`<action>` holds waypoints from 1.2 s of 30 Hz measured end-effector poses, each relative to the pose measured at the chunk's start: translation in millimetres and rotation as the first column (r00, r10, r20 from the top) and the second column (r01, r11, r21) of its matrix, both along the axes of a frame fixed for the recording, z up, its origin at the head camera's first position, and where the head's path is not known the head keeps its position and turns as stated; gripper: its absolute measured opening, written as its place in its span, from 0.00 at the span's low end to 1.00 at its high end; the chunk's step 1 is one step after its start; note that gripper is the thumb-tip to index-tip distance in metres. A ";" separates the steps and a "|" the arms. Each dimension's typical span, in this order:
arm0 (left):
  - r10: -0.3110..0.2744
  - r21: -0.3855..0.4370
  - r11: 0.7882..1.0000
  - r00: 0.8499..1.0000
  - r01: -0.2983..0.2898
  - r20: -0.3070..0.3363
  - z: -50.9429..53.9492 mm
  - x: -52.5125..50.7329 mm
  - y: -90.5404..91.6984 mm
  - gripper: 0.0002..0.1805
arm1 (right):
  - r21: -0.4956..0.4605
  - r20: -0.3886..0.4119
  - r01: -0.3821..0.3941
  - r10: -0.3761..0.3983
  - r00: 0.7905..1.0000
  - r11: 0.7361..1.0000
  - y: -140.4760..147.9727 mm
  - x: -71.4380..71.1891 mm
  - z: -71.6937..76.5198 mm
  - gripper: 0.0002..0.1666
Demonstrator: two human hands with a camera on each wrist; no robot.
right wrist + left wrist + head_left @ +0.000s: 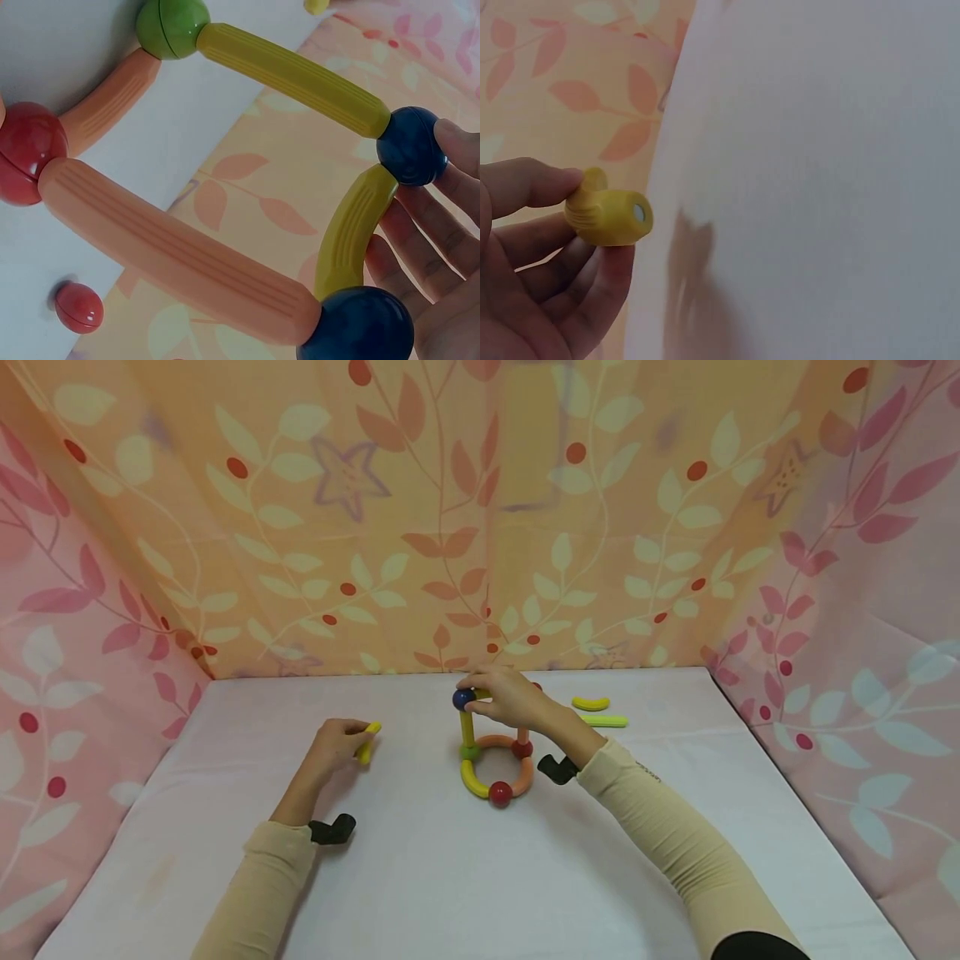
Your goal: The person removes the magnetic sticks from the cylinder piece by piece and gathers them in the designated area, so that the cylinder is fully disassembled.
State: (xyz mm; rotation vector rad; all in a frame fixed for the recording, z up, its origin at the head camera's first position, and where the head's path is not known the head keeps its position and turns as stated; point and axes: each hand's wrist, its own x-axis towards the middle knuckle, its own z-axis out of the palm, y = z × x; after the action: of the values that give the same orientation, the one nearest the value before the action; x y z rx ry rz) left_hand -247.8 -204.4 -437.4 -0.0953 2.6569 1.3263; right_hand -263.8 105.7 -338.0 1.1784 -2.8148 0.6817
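- The left hand [334, 748] is pinching a curved yellow plastic-looking rod [365, 750] between thumb and fingers, raised above the white cloth [405, 877].
- The right hand [512, 695] is gripping a glossy dark-blue ball [462, 699] with thumb and fingertips; the ball is sitting atop an upright straight yellow rod [467, 727].
- Below, a ring of curved yellow and orange rods [472, 782] is lying on the cloth, joined by glossy red and green balls [500, 794].
- A straight yellow-green rod [606, 722] is lying to the right.

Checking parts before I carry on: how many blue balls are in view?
2: one blue ball pinched by the right hand, another joining an orange stick and a curved yellow stick. In the head view, that hand hides the second.
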 end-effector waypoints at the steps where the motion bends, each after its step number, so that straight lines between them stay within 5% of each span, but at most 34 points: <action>1: -0.007 -0.002 1.000 1.000 0.007 0.020 -0.9 0.3 -2.6 0.23 | -0.001 0.001 -0.001 0.001 1.000 1.000 0.0 0.1 0.0 0.21; 5: -0.027 -0.051 0.998 0.997 0.031 0.071 -3.8 2.0 -14.9 0.24 | -0.004 0.001 -0.008 0.008 1.000 1.000 -0.4 0.1 0.2 0.20; 12: -0.045 -0.130 0.990 0.996 0.054 0.071 -3.3 7.8 -29.7 0.20 | -0.001 0.011 0.002 -0.002 1.000 1.000 -0.2 0.4 -0.3 0.20; 18: -0.052 -0.164 0.984 0.996 0.063 0.070 -1.6 12.1 -31.6 0.20 | 0.002 0.026 0.012 -0.012 1.000 1.000 -0.9 1.0 -0.4 0.21; 27: -0.024 -0.332 0.942 0.997 0.049 0.079 -0.1 12.5 -32.5 0.20 | 0.004 0.022 0.010 -0.010 1.000 1.000 -0.5 1.9 -0.8 0.21; 36: -0.012 -0.364 0.931 0.998 0.031 0.054 -2.2 13.1 -31.1 0.18 | -0.011 0.017 0.008 -0.007 1.000 1.000 -0.2 2.0 -0.4 0.21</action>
State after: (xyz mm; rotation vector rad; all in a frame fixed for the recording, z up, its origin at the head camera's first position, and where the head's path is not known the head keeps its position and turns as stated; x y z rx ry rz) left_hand -234.8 -235.5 -439.6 -0.1435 2.8174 0.7945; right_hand -261.8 105.6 -338.4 1.1655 -2.8244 0.7094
